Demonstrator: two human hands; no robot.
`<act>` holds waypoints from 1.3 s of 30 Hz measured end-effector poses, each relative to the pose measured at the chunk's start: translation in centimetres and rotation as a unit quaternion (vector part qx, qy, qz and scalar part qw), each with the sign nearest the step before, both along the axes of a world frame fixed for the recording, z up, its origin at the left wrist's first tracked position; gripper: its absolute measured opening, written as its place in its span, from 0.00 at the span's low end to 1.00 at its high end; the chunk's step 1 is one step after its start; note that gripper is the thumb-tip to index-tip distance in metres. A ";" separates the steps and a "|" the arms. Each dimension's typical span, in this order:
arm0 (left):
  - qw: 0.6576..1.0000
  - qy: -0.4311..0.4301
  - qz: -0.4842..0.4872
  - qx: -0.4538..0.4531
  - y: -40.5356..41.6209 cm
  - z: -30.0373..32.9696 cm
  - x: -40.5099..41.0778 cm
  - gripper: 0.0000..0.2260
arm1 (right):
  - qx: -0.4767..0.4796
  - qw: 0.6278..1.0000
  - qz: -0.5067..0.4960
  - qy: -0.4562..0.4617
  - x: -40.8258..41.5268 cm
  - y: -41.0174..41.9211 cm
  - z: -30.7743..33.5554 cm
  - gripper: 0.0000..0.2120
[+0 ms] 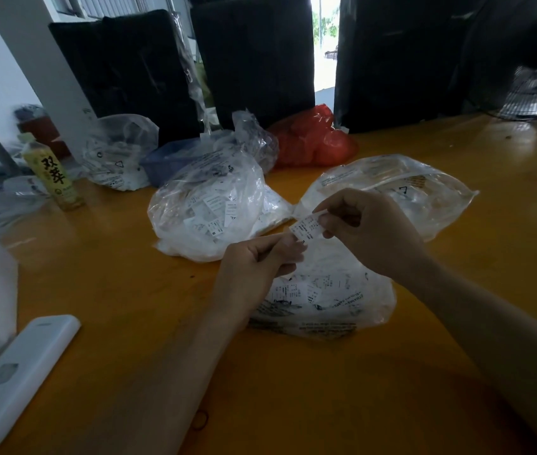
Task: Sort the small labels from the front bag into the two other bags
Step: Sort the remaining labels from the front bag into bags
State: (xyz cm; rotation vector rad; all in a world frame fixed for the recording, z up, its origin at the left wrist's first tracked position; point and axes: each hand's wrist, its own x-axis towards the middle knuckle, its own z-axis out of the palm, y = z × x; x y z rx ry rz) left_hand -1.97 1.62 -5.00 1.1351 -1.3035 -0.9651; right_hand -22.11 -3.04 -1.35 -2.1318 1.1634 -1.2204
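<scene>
Holding: a small white label (306, 227) between my two hands, up above the front bag (326, 297).
My left hand (257, 257): its fingers are curled and the tips pinch the near, lower end of the label.
My right hand (359, 224): its thumb and fingers pinch the far, upper end of the same label.
Label: it has tiny dark print on it, too small for me to read. It hangs tilted between my fingertips and does not touch the table.
Front bag: clear plastic with black writing, lying on the yellow table (129, 290) right under my hands. More little white labels show inside it.
Left bag (208, 211): a puffy clear bag full of white labels, just past my left hand.
Right bag (398, 192): a flatter clear bag, just past my right hand.
Farther back: a red bag (313, 139), a blue tub (165, 159) and one more clear bag (119, 149) near the wall.
Left side: a yellow bottle (54, 175) stands up, well away from my hands.
Near corner: a white remote (14, 382) lies flat by my left arm.
Far right: a fan (536, 93) at the table's edge.
</scene>
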 end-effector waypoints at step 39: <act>0.986 0.155 -0.048 0.037 0.3 0.7 0.0 0.10 | 0.037 0.987 0.019 -0.158 -0.3 0.9 1.6 0.07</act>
